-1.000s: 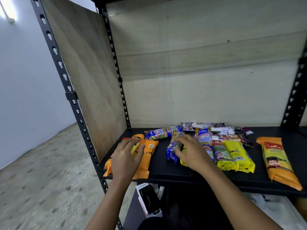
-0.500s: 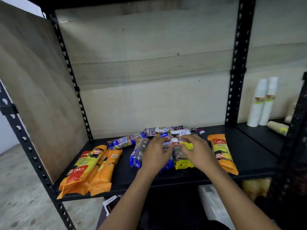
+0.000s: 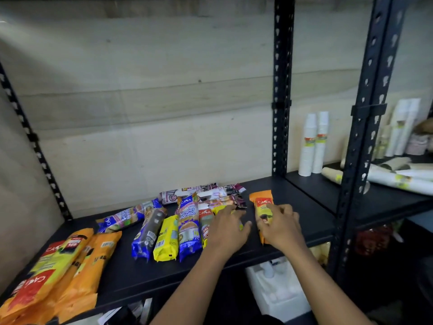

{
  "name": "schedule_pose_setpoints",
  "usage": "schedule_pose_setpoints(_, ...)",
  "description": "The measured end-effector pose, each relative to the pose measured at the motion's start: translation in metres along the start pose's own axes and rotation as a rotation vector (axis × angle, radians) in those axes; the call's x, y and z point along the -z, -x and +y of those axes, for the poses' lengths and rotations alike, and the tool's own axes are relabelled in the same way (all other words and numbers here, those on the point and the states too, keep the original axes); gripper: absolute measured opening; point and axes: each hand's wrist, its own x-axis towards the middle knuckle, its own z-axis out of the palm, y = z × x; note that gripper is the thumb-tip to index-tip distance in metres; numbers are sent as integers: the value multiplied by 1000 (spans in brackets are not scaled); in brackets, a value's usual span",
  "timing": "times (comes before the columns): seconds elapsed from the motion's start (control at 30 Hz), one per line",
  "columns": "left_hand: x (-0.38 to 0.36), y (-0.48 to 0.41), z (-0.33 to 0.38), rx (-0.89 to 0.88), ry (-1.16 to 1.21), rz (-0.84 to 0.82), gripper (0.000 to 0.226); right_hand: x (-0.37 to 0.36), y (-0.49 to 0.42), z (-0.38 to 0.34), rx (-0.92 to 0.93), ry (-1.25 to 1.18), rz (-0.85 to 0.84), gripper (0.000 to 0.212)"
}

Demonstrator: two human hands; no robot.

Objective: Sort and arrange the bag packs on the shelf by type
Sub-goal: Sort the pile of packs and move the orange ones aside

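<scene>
Right hand grips orange pack; left hand flat on yellow pack beside orange pack. Risk: slick wrap, orange pack slides off shelf.

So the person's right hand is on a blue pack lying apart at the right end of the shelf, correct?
Not quite: the head view shows the right hand on an orange pack, not blue, lying apart at the right end of the shelf.
</scene>
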Motion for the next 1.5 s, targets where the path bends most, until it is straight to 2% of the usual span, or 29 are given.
schedule_pose_setpoints(0.1,-8,2,-3,12,-38,-11,53,-8,-2,4,-51,7,-59,67)
schedule_pose_setpoints(0.3,-10,3,-5,10,-77,11,55,-8,-9,1,-89,-59,-122,63)
schedule_pose_setpoints(0.47,-1,6,-3,33,-8,14,54,-10,-9,1,-120,-120,-67,56)
schedule_pose_setpoints(0.57,17,16,-10,15,-7,101,48,-9,-7,2,-128,-220,-19,55)
schedule_pose_setpoints(0.8,71,60,-69,19,-36,369,32,-3,11,-42,34,-342,37,55)
schedule_pose_setpoints(0.9,88,77,-93,47,-61,443,31,-6,24,-71,104,-378,-12,52)
schedule_pose_setpoints(1.17,109,124,-154,184,-43,453,28,-35,57,-142,294,-421,-149,52)
schedule_pose_setpoints(1.5,133,172,-206,324,-138,509,20,-70,88,-216,407,-420,-312,53)
